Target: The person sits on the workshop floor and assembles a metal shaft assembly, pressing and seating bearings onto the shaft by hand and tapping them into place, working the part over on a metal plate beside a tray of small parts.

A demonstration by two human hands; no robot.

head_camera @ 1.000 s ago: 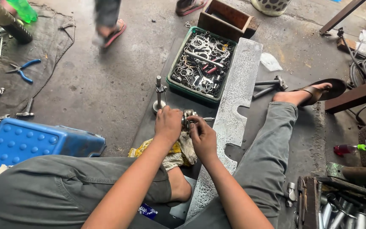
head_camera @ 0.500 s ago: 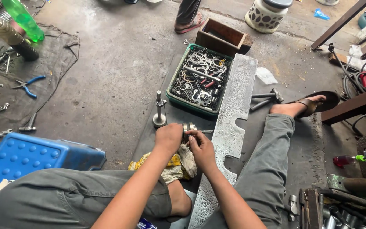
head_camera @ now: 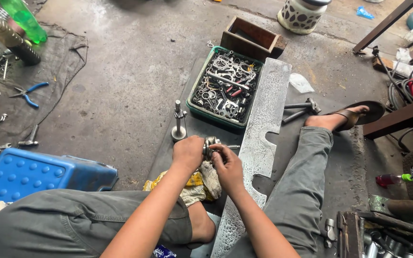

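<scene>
I counted one small metal part, gripped by both left hand and right hand; its thin shaft pointed right, axis horizontal. One rag beneath.

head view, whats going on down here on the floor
A person sits on the concrete floor with legs apart. Both hands grip a small round metal part over a dirty yellow rag: the left hand wraps it from the side, the right hand pinches it from the other. Just ahead stands an upright metal shaft, beside a green tray full of wrenches and rings. A long notched metal plate lies between the legs.
</scene>
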